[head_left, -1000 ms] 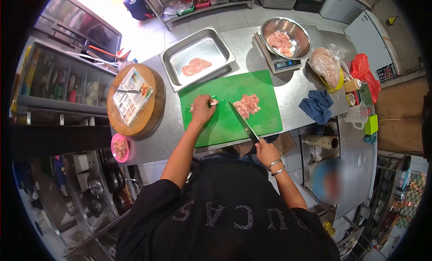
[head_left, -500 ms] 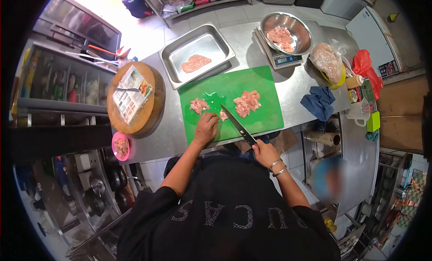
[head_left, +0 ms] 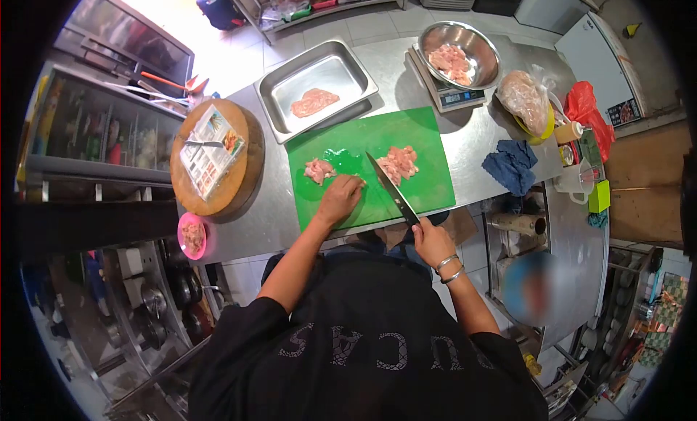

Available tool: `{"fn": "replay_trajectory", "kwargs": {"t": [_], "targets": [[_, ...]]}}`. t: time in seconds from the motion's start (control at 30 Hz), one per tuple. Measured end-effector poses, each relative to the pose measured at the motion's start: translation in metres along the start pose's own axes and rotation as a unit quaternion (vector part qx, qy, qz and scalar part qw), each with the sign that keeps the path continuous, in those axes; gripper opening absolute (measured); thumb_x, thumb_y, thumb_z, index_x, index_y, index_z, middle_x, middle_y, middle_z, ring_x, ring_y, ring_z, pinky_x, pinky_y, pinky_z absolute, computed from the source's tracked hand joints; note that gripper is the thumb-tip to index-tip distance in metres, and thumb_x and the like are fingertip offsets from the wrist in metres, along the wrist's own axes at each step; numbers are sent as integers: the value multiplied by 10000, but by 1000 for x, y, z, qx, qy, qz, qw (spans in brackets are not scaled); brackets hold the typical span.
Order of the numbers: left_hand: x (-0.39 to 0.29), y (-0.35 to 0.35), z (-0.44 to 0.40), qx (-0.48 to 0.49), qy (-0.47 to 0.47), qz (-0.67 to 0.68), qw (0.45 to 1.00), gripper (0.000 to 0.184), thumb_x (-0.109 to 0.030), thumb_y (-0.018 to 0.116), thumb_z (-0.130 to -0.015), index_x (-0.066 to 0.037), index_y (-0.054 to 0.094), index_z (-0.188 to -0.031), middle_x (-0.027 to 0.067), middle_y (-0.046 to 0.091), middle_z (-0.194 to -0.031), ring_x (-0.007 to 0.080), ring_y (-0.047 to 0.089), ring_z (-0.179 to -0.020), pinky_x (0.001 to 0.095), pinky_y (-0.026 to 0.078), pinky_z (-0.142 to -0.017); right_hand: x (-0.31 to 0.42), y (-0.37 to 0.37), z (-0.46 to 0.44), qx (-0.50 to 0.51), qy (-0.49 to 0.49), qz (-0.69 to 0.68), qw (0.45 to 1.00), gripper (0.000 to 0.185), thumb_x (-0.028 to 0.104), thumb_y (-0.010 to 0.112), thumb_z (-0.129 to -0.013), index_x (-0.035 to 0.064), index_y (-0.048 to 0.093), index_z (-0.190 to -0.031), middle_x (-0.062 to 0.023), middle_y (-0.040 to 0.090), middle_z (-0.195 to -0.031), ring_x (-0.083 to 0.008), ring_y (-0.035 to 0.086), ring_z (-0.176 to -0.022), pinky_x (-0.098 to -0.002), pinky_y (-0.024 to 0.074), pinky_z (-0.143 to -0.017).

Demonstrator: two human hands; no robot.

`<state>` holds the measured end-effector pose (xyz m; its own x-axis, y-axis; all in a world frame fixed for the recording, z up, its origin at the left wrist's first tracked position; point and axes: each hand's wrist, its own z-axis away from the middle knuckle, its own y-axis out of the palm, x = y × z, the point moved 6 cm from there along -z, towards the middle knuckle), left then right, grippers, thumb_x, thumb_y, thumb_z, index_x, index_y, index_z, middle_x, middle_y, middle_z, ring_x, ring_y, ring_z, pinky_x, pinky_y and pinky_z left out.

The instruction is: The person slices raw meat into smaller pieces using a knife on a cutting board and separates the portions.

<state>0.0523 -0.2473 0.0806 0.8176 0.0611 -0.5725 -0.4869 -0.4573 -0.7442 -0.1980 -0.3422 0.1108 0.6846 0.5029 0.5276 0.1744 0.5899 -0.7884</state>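
Note:
My right hand [head_left: 431, 243] is wrapped round the handle of a knife [head_left: 394, 192], whose blade lies slanted over the green cutting board [head_left: 428, 130], its tip beside the larger pile of cut raw meat [head_left: 398, 164]. My left hand [head_left: 341, 197] rests on the board left of the blade, fingers bent together; whatever they hold is mostly hidden, with a pale bit showing at the fingertips. A smaller heap of meat [head_left: 319, 171] lies just above and left of it. Behind the board, a steel tray [head_left: 287, 83] holds one flat piece of meat [head_left: 314, 103].
At the back right, a steel bowl [head_left: 485, 50] of meat stands on a scale [head_left: 456, 100]. A blue cloth [head_left: 510, 167] and bagged meat [head_left: 524, 101] are at the right. On the left are a round wooden block [head_left: 190, 193] and a pink bowl [head_left: 192, 236].
My left hand moved down off the small heap, then slightly right, now covering where a small meat piece lay. The knife shifted left, then back right beside the larger pile.

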Motion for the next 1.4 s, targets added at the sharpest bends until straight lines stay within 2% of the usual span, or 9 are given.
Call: {"fn": "replay_trajectory", "kwargs": {"t": [0.17,0.23,0.57,0.77,0.87,1.07,1.17,1.33,1.4], "targets": [[-28,-19,15,31,97,-20,995,226,12,678,-776,-23,667,-998,142,653,-1016,323,627,-963,419,518,-834,16,-4,13,44,-2,45,998,243,284,492,-1027,51,554,-998,-279,675,-739,-498,669,-718,-605,535,-681],[-21,-20,21,34,32,13,999,261,32,670,-752,-26,657,-1006,144,640,-1027,331,618,-975,427,511,-853,22,-4,17,52,-6,61,997,233,274,485,-1030,54,548,-989,-269,679,-735,-486,676,-715,-597,540,-676],[-6,2,19,57,3,67,996,252,54,665,-756,-29,658,-994,143,641,-1018,336,615,-975,416,514,-866,25,26,12,110,-26,72,991,172,195,485,-1011,29,521,-1032,-274,693,-801,-479,688,-774,-594,541,-725],[-4,-3,19,82,63,62,993,245,59,650,-759,-30,667,-987,133,648,-1037,328,625,-990,401,519,-890,28,77,-24,43,-71,13,996,238,239,509,-1017,4,519,-1051,-294,673,-761,-491,666,-722,-600,527,-675],[-1,-6,13,119,70,71,988,258,46,660,-740,-36,668,-984,122,648,-1065,330,614,-1039,425,507,-922,22,63,-23,50,-69,2,996,232,242,528,-1012,11,529,-1040,-287,668,-740,-491,658,-705,-604,520,-664],[-28,-25,-20,52,113,-11,992,203,9,661,-716,-49,653,-910,98,620,-984,313,586,-1051,465,473,-907,-6,22,6,-9,8,-53,999,261,288,491,-1029,30,531,-1041,-310,658,-740,-524,653,-734,-633,517,-690],[-12,2,-11,146,118,39,982,145,-40,701,-750,-73,631,-872,94,612,-952,303,587,-984,436,466,-837,-3,14,15,2,12,-45,999,254,284,494,-1029,33,532,-1040,-315,659,-751,-525,655,-749,-634,517,-705],[-12,7,13,65,-19,-22,997,185,-171,774,-800,-79,627,-863,106,621,-947,301,589,-940,420,464,-820,3,19,24,60,23,-25,998,255,284,483,-1033,33,532,-1036,-323,666,-781,-532,657,-767,-631,522,-719],[-21,-2,14,36,-1,-21,999,183,-157,768,-792,-72,629,-875,111,620,-950,307,590,-949,421,467,-837,5,22,28,76,21,-16,997,256,284,480,-1034,33,531,-1036,-325,669,-788,-535,657,-769,-629,524,-720]]}}
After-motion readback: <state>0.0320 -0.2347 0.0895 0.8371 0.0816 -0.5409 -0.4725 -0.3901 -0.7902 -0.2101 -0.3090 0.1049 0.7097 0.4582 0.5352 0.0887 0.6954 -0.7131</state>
